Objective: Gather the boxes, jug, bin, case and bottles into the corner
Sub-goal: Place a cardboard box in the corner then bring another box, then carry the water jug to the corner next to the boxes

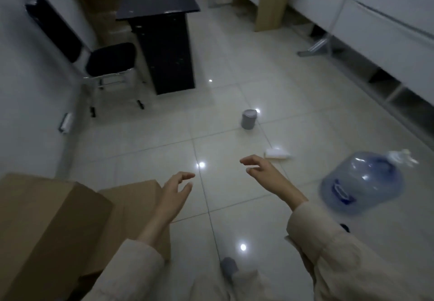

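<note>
Hands empty, left hand point(175, 191) and right hand point(263, 171) fingers apart; boxes point(54, 225) at 8 o'clock, jug point(359, 183) at 3, bin point(249, 119) at 12.

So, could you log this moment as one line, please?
left hand open, empty | right hand open, empty | jug on floor | boxes left

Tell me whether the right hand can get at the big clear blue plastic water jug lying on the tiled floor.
Probably yes: the right hand is empty, and only bare floor lies between it and the jug.
</note>
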Demonstrator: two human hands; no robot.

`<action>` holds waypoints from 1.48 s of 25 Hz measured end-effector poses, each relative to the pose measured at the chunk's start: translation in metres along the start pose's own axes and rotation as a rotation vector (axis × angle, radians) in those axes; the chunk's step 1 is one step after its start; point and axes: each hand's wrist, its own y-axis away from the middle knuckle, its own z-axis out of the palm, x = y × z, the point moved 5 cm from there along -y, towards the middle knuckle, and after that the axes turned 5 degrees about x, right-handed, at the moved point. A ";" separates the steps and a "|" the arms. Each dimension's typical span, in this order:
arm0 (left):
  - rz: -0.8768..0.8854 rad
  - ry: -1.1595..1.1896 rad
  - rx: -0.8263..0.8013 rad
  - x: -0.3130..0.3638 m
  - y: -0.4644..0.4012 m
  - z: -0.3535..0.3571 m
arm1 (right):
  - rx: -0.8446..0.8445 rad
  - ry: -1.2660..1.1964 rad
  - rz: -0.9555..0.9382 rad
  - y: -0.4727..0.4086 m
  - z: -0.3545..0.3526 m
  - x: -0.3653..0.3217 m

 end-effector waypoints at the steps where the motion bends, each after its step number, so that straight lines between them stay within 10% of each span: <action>1: 0.024 0.000 -0.034 0.002 0.004 0.011 | 0.040 -0.024 0.019 0.016 -0.008 0.011; 16: 0.342 0.011 -0.475 0.129 0.041 0.178 | 0.707 -0.247 0.254 0.202 -0.163 0.126; 37: 0.440 -0.209 -0.550 0.261 -0.028 0.451 | 0.793 -0.172 0.383 0.140 -0.434 0.281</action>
